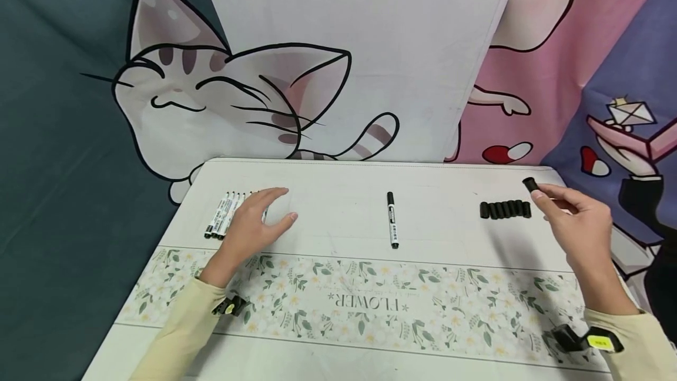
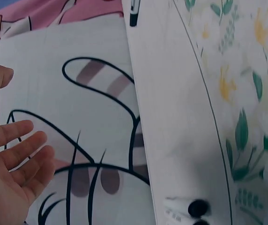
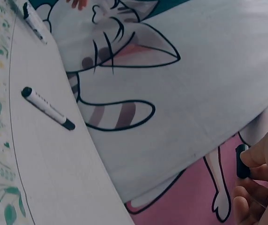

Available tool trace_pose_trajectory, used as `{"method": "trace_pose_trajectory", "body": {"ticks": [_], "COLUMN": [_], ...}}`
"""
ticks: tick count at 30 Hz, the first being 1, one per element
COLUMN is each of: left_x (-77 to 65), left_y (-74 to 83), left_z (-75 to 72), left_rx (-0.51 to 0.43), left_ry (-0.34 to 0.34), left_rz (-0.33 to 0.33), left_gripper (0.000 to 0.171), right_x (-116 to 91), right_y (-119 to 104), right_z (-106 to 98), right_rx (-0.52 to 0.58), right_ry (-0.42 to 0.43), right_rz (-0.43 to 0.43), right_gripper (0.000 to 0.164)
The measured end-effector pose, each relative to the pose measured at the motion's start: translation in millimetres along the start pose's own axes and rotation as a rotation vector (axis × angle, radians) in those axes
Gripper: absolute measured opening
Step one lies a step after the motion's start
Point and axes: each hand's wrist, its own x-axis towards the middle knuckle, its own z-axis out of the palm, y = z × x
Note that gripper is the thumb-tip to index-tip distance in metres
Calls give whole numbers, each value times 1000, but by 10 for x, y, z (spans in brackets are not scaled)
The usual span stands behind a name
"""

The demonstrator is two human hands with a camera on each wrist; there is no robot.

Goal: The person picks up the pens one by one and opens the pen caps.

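My right hand pinches a small black marker cap between thumb and fingers, raised at the right of the table. Close by on its left lies a row of several black caps. My left hand hangs with fingers spread and nothing in its grasp. Partly hidden behind it, several white markers lie side by side without caps, their thin tips pointing to the back. In the middle of the table lies one capped marker, its black cap toward the back.
A white table carries a flowered strip with the word FLOWER. Directly behind its back edge hangs a cloth printed with a cartoon cat, beside pink and blue cloth at the right.
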Motion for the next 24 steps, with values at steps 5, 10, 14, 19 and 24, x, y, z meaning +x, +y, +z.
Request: {"method": "trace_pose_trajectory", "body": {"ticks": [5, 10, 14, 19, 24], "left_x": [-41, -77, -90, -105, -117], "left_y": [79, 153, 194, 226, 267], "left_z": [77, 171, 265, 378, 482], "left_rx": [-50, -68, -91, -113, -138], "left_ry": [-33, -59, -66, -84, -110], "left_rz": [59, 99, 128, 129, 114], "left_gripper": [57, 58, 57, 55, 53], "right_x": [171, 345, 469, 588, 675], "right_y": [159, 320, 450, 628, 854], "right_z": [-96, -146, -153, -167, -188], "right_rx": [0, -20, -35, -65, -169], "right_ry": [-46, -122, -161, -185, -215], "right_rz": [41, 130, 192, 283, 357], "right_gripper": [34, 31, 30, 33, 43]}}
